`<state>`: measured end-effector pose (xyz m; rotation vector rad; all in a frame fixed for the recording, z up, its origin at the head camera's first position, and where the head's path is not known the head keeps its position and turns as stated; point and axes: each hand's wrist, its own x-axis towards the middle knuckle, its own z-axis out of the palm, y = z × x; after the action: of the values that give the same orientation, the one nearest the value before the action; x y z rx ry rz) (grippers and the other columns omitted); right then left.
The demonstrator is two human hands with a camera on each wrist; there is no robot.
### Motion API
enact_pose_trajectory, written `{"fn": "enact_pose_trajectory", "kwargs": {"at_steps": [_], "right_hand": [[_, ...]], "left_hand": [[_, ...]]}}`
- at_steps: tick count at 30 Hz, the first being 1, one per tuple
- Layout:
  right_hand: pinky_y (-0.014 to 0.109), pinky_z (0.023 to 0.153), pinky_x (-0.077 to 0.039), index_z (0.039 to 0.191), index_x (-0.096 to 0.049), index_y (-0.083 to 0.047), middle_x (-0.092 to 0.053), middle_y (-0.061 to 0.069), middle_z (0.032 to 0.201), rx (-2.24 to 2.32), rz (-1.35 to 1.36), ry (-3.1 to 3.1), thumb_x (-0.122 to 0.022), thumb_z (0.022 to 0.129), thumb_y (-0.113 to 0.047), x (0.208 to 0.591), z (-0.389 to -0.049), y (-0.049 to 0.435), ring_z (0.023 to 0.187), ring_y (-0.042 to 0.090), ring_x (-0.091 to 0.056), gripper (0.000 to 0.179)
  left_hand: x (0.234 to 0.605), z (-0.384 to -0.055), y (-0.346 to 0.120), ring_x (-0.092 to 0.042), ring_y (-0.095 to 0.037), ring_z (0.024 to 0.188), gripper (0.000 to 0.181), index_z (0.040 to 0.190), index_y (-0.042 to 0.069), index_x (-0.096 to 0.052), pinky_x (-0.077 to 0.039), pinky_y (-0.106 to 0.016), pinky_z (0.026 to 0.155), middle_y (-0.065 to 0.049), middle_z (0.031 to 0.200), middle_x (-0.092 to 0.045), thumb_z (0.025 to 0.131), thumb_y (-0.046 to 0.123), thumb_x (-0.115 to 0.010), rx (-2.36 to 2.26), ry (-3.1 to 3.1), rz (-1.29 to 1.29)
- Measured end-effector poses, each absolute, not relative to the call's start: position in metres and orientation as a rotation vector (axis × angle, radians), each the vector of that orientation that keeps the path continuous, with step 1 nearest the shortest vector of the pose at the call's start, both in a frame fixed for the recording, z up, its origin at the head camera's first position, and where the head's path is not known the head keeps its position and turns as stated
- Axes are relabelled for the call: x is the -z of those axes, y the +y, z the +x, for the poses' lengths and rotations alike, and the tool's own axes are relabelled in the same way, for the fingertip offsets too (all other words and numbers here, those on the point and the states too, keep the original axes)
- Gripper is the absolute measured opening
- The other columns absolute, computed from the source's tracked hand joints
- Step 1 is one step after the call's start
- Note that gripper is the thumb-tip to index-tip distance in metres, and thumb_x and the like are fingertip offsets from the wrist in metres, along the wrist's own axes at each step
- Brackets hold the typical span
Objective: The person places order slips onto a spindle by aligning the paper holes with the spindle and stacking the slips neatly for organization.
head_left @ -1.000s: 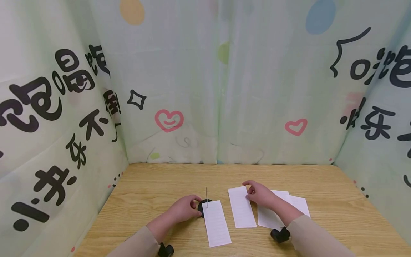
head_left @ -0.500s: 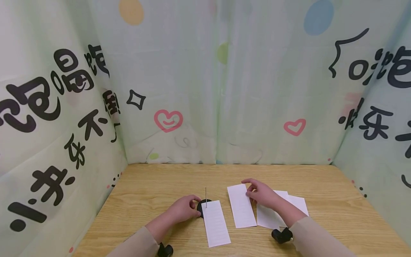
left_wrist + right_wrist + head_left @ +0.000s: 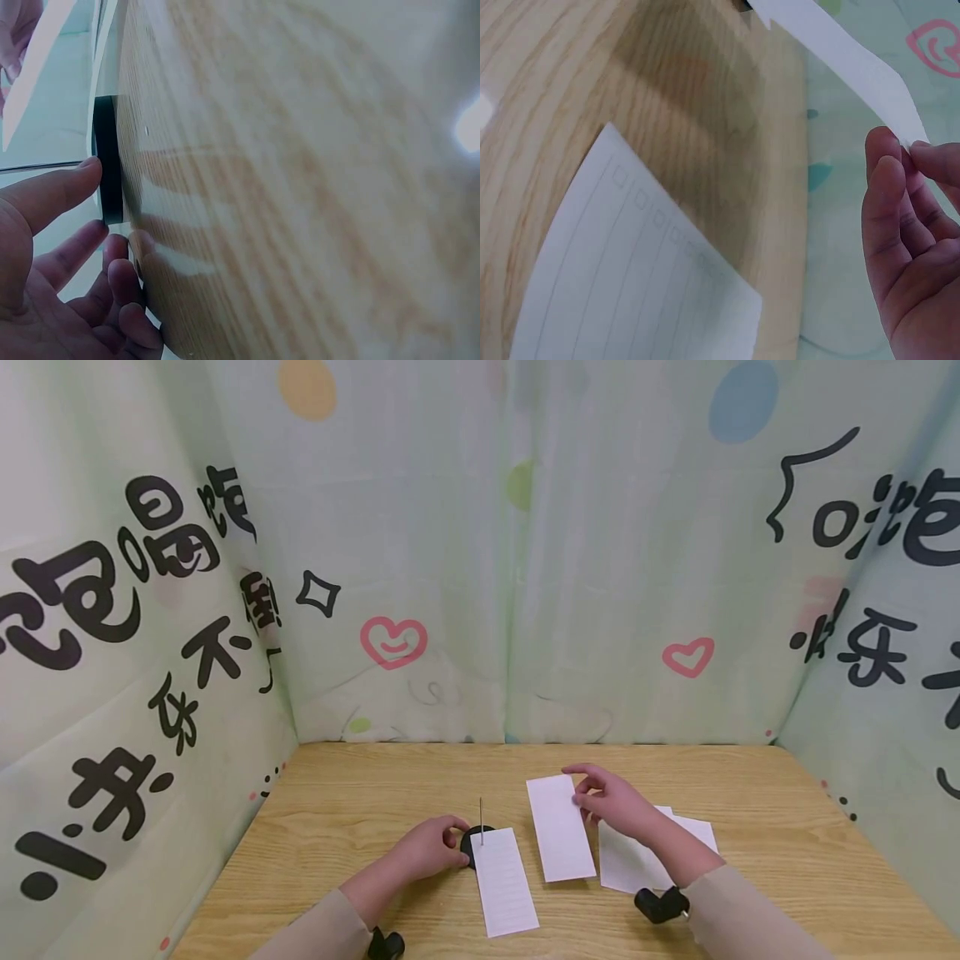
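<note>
My left hand grips the round black base of a thin upright metal spike; the thumb and fingers lie against the base. A lined white slip lies by the spike, its far end at the pin. To the right, my right hand pinches the edge of another white slip and holds it raised a little over the table. In the right wrist view the fingertips pinch that slip in the air.
A few more white slips lie overlapped on the wooden table under my right forearm; one lined slip shows below the hand. Printed curtains close off the table on three sides.
My right hand has lifted its slip and carried it slightly away from me and to the left. The left hand stays on the spike's base.
</note>
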<state>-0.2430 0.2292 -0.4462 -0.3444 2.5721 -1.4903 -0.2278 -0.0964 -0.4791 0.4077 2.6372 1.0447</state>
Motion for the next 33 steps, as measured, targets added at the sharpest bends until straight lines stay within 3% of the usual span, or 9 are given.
{"fn": "enact_pose_trajectory", "kwargs": {"at_steps": [33], "right_hand": [[0.036, 0.064, -0.054, 0.142, -0.048, -0.007, -0.057, 0.015, 0.097, 1.686, -0.496, 2.398, -0.061, 0.097, -0.006, 0.420, -0.235, 0.201, 0.074, 0.026, -0.060, 0.047]], "left_hand": [[0.482, -0.229, -0.096, -0.049, -0.020, 0.075, 0.041, 0.121, 0.010, -0.064, -0.038, -0.034, 0.066, -0.003, 0.086, -0.053, 0.084, 0.015, -0.079, -1.064, 2.629, 0.428]]}}
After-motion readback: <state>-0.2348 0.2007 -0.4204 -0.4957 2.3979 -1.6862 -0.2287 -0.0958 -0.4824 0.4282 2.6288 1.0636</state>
